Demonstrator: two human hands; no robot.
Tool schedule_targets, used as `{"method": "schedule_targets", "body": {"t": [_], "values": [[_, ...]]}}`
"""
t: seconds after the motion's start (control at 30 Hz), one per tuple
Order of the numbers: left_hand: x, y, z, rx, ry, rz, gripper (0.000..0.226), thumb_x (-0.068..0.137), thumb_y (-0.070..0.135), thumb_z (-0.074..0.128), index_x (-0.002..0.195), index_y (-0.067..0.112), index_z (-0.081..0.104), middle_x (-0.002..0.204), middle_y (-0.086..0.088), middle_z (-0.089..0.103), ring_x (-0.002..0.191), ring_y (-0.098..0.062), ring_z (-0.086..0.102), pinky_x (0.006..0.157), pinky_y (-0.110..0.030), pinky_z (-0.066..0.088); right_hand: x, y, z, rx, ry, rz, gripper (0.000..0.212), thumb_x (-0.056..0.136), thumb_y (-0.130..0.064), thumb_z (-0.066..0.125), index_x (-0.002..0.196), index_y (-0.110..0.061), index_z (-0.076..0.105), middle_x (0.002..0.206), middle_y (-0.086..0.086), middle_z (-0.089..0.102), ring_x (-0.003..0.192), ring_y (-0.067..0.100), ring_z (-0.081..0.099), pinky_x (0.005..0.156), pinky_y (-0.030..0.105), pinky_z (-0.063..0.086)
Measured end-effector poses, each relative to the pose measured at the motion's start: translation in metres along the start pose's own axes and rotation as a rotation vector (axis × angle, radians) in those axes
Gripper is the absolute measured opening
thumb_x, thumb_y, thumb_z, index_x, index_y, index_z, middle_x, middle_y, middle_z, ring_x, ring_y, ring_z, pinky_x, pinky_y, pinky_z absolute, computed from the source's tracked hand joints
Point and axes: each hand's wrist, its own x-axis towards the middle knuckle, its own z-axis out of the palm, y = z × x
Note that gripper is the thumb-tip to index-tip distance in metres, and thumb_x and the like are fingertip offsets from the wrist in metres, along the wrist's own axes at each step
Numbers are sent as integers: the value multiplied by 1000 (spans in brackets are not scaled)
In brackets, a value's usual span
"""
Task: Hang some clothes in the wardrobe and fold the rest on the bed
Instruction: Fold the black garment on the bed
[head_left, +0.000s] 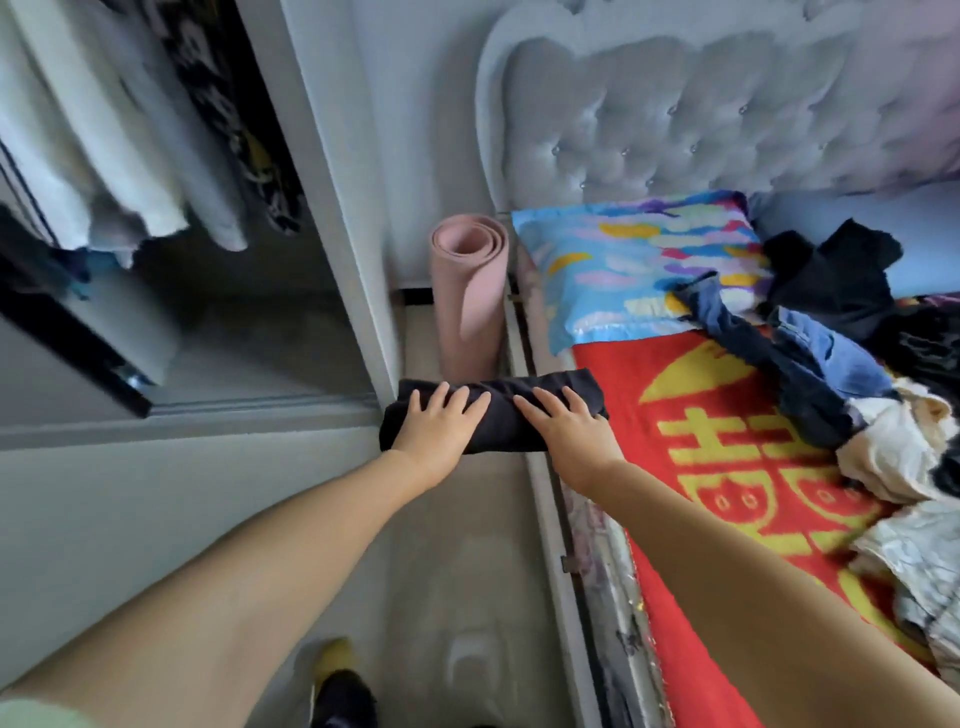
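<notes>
Nearest, a foot in a yellow-and-dark slipper (337, 686) on the pale floor (457, 597). Two bare forearms reaching forward, left hand (441, 423) and right hand (566, 428) side by side but apart, fingers straight and spread, palms laid flat on a folded dark garment (498, 410). Garment held out across the gap between wardrobe and bed, its right end over the edge of the red blanket (691, 467) with yellow lettering, its left end near the wardrobe frame (343, 208). On the bed, right of the hands, a loose heap of unfolded clothes (831, 374): blue denim, white and patterned pieces, black fabric farther back. Just behind the garment, a rolled pink mat (470, 296) standing upright between wardrobe and bed. Beyond, a bright multicoloured pillow (634, 270) against a tufted grey headboard (701, 114). Far left, inside the open wardrobe, hanging clothes (130, 130), pale and dark patterned, blurred.
</notes>
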Motion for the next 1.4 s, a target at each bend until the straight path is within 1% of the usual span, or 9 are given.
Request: {"method": "schedule_targets", "body": {"t": [0.13, 0.3, 0.6, 0.7, 0.9, 1.03, 1.2, 1.27, 1.4], "values": [[-27, -67, 7, 5, -9, -99, 85, 88, 0, 53, 153, 21, 3, 156, -8, 18, 145, -32, 14, 113, -56, 20, 34, -65, -14, -18, -21, -102, 87, 90, 3, 49, 153, -33, 2, 160, -6, 4, 147, 31, 5, 105, 53, 37], [-49, -151, 13, 10, -27, -177, 84, 88, -1, 53, 153, 20, 3, 155, -10, 19, 145, -32, 15, 113, -54, 21, 82, -144, -34, -59, -37, -194, 89, 88, 6, 49, 153, -34, 3, 160, -4, 4, 146, 33, 4, 105, 53, 37], [-54, -330, 17, 36, -18, -213, 81, 89, -2, 48, 153, 20, 4, 154, -9, 21, 144, -32, 16, 113, -52, 22, 185, -289, -69, -54, -43, -247, 88, 90, 6, 49, 153, -34, 2, 161, -3, 5, 146, 35, 5, 107, 53, 36], [-51, -372, 27, 39, -57, -226, 81, 89, -2, 48, 153, 21, 4, 153, -8, 22, 144, -29, 18, 112, -49, 24, 213, -322, -70, -53, -82, -274, 88, 90, 5, 48, 153, -34, 1, 160, -3, 4, 146, 34, 5, 106, 53, 35], [-23, -429, 52, 39, -120, -247, 82, 87, 3, 54, 152, 20, 8, 146, -7, 32, 136, -28, 30, 108, -46, 30, 285, -355, -61, -57, -159, -333, 88, 91, 5, 46, 153, -36, 0, 160, -4, 5, 147, 32, 6, 106, 51, 35], [30, -476, 61, 31, -127, -236, 81, 88, 4, 55, 152, 21, 8, 149, -7, 28, 138, -30, 27, 108, -47, 29, 357, -362, -62, -55, -186, -355, 90, 90, 3, 51, 152, -37, -1, 161, -4, 5, 147, 32, 7, 107, 50, 37], [116, -534, 77, -13, -135, -262, 77, 89, 5, 52, 152, 22, 11, 147, -8, 30, 138, -32, 27, 107, -49, 30, 466, -362, -68, -55, -207, -384, 91, 88, 9, 44, 152, -37, -2, 161, -5, 4, 147, 31, 6, 104, 46, 41], [146, -551, 95, -52, -179, -274, 77, 90, 6, 52, 152, 23, 11, 148, -8, 28, 139, -31, 25, 109, -50, 30, 500, -363, -64, -70, -239, -391, 90, 88, 8, 43, 152, -36, -1, 161, -4, 3, 147, 31, 5, 103, 47, 41], [201, -581, 155, -59, -230, -261, 80, 88, 7, 56, 151, 24, 11, 147, -7, 25, 137, -31, 28, 106, -51, 33, 568, -367, -19, -59, -297, -372, 89, 88, 7, 43, 152, -37, 0, 161, -5, 3, 147, 30, 5, 106, 48, 38]]}}
